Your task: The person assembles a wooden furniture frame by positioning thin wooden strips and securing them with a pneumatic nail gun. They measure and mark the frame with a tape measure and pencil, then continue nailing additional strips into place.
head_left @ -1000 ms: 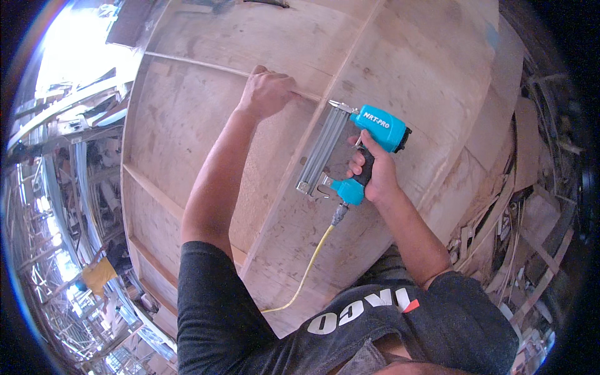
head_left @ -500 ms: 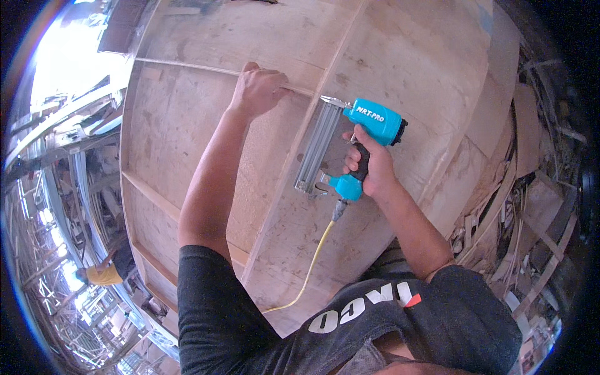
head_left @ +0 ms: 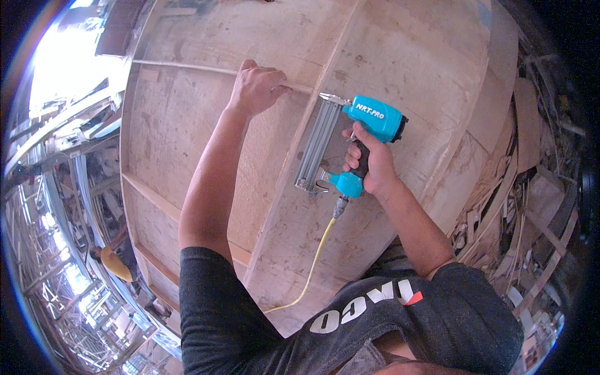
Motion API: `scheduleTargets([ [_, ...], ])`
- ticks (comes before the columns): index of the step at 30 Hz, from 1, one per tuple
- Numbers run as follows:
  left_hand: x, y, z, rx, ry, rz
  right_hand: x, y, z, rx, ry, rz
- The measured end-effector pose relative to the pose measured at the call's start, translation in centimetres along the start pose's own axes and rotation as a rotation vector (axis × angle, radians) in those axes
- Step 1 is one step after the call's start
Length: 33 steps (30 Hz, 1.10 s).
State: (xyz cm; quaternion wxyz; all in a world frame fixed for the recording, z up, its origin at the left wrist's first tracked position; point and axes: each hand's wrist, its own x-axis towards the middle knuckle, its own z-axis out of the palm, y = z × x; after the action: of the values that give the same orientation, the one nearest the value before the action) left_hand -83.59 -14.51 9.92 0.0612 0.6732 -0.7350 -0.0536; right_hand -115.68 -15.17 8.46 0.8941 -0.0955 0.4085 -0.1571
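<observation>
In the head view, the teal nail gun [head_left: 377, 117] right of centre looks rigid, fairly heavy, best held by its black grip [head_left: 360, 160], which the right hand [head_left: 379, 164] clasps, while the left hand [head_left: 255, 89], upper left of centre, pinches a probably light, bendy strip [head_left: 187, 65].

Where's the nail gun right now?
In the head view, the nail gun is just right of centre, gripped in the right hand, its nose by the long wooden strip.

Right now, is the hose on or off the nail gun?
On: the yellow hose joins the grey fitting at the base of the nail gun.
</observation>
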Motion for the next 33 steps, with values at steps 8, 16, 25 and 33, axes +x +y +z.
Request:
scheduleTargets([
  [8,0.3,0.2,-0.5,0.06,-0.125,-0.065,0.4,-0.2,-0.6,-0.005,-0.002,0.022],
  [16,0.2,-0.1,-0.6,-0.014,-0.051,-0.035,0.3,-0.1,-0.4,0.009,0.041,0.022],
  [25,0.0,0.6,-1.0,-0.041,-0.028,-0.039,0.1,-0.1,-0.1,0.005,0.064,0.022],
  [33,-0.1,0.9,-1.2,-0.055,-0.002,-0.027,0.3,0.2,-0.3,0.003,0.054,-0.01],
])
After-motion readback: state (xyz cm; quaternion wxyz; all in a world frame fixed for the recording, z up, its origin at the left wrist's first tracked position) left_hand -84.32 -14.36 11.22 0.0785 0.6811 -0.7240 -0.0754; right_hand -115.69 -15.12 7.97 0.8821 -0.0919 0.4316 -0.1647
